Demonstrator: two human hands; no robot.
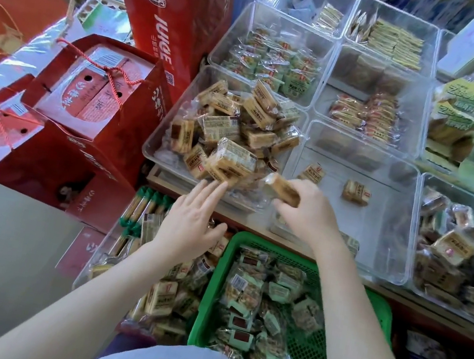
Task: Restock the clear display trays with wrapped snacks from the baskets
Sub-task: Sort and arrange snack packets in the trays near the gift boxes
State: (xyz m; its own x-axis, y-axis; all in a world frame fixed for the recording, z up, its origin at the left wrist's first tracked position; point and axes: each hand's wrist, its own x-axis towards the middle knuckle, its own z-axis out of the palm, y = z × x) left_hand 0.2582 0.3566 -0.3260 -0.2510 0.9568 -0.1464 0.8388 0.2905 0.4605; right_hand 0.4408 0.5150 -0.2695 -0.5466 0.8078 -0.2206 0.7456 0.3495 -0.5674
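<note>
Your right hand (302,212) pinches a tan wrapped snack (282,188) over the near-left corner of the nearly bare clear tray (384,266). Left hand (191,221): fingers straight, spread wide, holding nothing, tips at the near edge of the heaped tray (153,149). Green basket (377,309) below both forearms.

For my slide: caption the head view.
Right hand holds a wrapped snack over clear trays; left hand open.

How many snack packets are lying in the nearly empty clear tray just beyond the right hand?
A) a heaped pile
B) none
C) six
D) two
D: only two tan packets, one and another, lie apart on the nearly empty clear tray's floor.
</note>
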